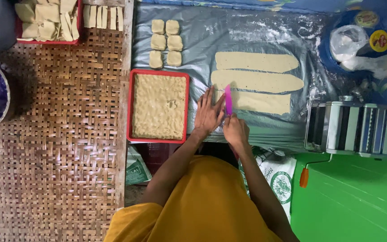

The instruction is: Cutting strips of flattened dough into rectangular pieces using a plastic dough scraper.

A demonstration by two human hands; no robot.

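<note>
3 long dough strips [258, 81], 6 small dough pieces [166, 43], 2 red trays [158, 72], 1 pink knife [228, 99], 1 pasta roller [348, 127]

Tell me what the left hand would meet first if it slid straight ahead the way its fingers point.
The left hand lies flat on the grey sheet, fingers pointing away from the person. Straight ahead, it would probably first meet the left end of the middle dough strip, though the pink knife lies close beside that path.

Dough strips [256, 80] lie between tray [131, 107] and roller machine [348, 127].
</note>
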